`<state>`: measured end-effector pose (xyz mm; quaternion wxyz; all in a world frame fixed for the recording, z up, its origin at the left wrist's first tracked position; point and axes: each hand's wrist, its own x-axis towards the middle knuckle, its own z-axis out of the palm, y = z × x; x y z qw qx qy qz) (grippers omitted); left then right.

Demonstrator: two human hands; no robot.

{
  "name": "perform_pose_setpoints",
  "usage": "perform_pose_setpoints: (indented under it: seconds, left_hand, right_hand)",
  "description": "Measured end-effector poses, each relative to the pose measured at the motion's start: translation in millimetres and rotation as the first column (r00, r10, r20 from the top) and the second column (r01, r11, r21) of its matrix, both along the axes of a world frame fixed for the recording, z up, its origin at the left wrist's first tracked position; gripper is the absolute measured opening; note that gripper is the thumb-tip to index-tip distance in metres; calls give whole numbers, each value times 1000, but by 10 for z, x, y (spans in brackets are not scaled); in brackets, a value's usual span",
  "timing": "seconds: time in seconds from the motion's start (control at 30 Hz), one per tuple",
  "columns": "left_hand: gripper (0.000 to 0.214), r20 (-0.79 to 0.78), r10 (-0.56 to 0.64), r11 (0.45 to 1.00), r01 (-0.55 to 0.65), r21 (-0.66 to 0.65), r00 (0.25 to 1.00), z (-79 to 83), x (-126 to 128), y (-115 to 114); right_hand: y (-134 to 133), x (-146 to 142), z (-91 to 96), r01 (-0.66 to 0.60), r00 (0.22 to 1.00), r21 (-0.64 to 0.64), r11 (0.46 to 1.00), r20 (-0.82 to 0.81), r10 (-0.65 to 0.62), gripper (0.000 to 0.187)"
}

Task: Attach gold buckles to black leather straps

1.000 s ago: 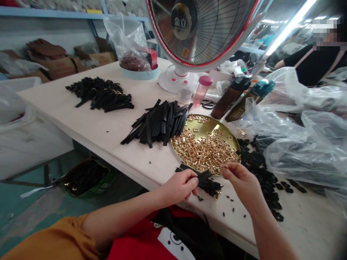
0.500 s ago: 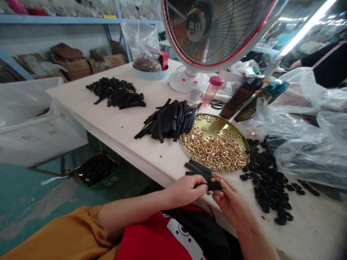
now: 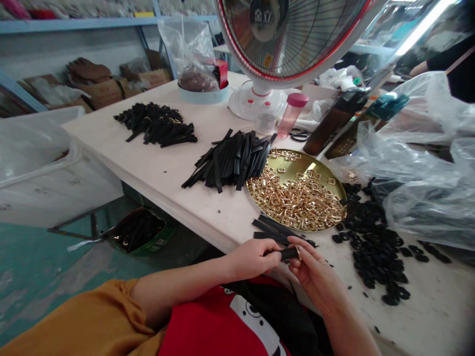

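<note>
My left hand (image 3: 256,257) pinches a black strap (image 3: 288,254) between thumb and fingers near the table's front edge. At the strap's right end, my right hand (image 3: 309,264) has its fingers closed on a small gold buckle (image 3: 298,253), partly hidden by the fingertips. Just behind my hands lie several loose black strips (image 3: 272,228). A round gold tray (image 3: 328,170) beyond them holds a heap of small gold buckles (image 3: 297,202). Left of the tray, a pile of black strips (image 3: 232,160) overlaps its rim.
Finished-looking black straps with gold bits (image 3: 156,123) lie farther left. Small black pieces (image 3: 378,247) spread right of the tray, beside plastic bags (image 3: 426,198). A fan (image 3: 260,99), pink-capped bottle (image 3: 291,116) and dark bottles (image 3: 334,121) stand behind. A white bin (image 3: 48,173) is left.
The gold buckle, earlier above the strap between my right fingers, is now at the strap's right end. Both hands stay close together; the view has shifted slightly.
</note>
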<state>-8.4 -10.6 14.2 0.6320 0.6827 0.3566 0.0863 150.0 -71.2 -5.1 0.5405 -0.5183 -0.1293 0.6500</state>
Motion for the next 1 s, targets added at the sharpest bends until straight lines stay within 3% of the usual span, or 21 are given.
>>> perform_pose_setpoints:
  seconds: [0.13, 0.37, 0.5, 0.63, 0.83, 1.0]
  left_hand:
    - [24, -4, 34, 999, -34, 41, 999, -51, 30, 6]
    - [21, -3, -81, 996, 81, 47, 997, -55, 44, 9]
    - [18, 18, -68, 997, 68, 26, 997, -34, 77, -11]
    - [23, 15, -33, 998, 34, -55, 999, -39, 60, -48]
    - [16, -30, -113, 993, 112, -23, 993, -28, -52, -82]
    - [20, 32, -100, 994, 101, -42, 994, -22, -68, -106]
  right_hand:
    - [-27, -29, -9, 16, 999, -4, 1000, 35, -15, 31]
    - [-117, 5, -59, -66, 994, -10, 998, 90, 67, 38]
    - [-152, -54, -76, -140, 954, -3, 990, 267, 135, 41]
    - [-196, -159, -95, -30, 924, 44, 999, 381, 11, 36]
    - [-233, -130, -85, 107, 931, 66, 992, 343, -123, 29]
    - [-242, -96, -60, 102, 941, 17, 995, 324, -102, 33]
